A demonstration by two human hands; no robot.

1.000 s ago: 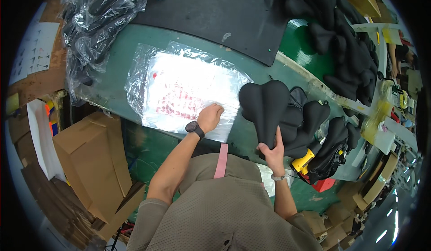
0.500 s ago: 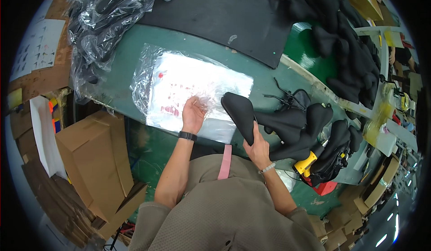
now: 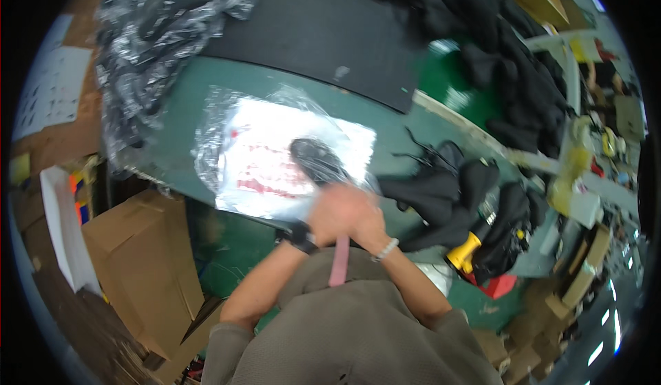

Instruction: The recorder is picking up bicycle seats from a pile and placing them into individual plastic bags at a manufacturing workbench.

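A black bicycle saddle [image 3: 315,159] lies over the stack of clear plastic bags [image 3: 265,152], its wide end pointing away from me. Shiny clear film seems to cover the saddle. My left hand [image 3: 330,214] and my right hand [image 3: 369,225] meet at the saddle's narrow end, which they hide. Both are smeared by motion. The right hand is closed around that end, its fingertips out of sight behind the left. I cannot make out the left hand's fingers.
More black saddles [image 3: 427,195] are piled at the right, beside a yellow-handled tool [image 3: 463,251]. Film-wrapped saddles [image 3: 148,47] lie at the far left. A black mat [image 3: 310,34] covers the table's back, and a cardboard box [image 3: 144,268] stands left.
My right hand has brought the saddle left over the bags, and film now seems to cover it. My left hand has moved right and nearer to me, meeting the right.
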